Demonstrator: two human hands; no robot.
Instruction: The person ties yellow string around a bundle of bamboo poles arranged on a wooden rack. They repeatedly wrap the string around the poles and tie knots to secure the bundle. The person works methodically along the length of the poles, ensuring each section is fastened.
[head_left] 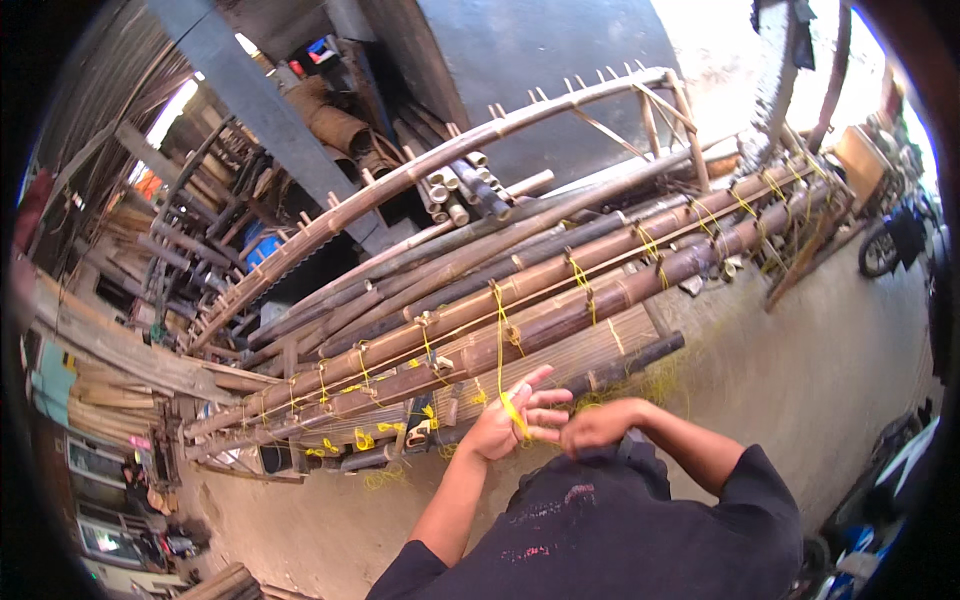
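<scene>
Yellow twine runs from the upper bamboo pole down to my left hand. It loops around the palm and the base of the fingers, which are stretched out and spread. Close beside it on the right, my right hand is closed, its fingers curled inward; whatever they may hold is hidden. Beyond both hands, a lower bamboo pole lies parallel to the upper one, and yellow ties go round both poles at intervals. Thin slats stretch below the poles.
Behind the poles stands a long curved bamboo rail with pegs. Stacked bamboo tubes and wooden strips lie around. A blue-grey post rises at the back. Motorcycles stand at the right, on the concrete floor.
</scene>
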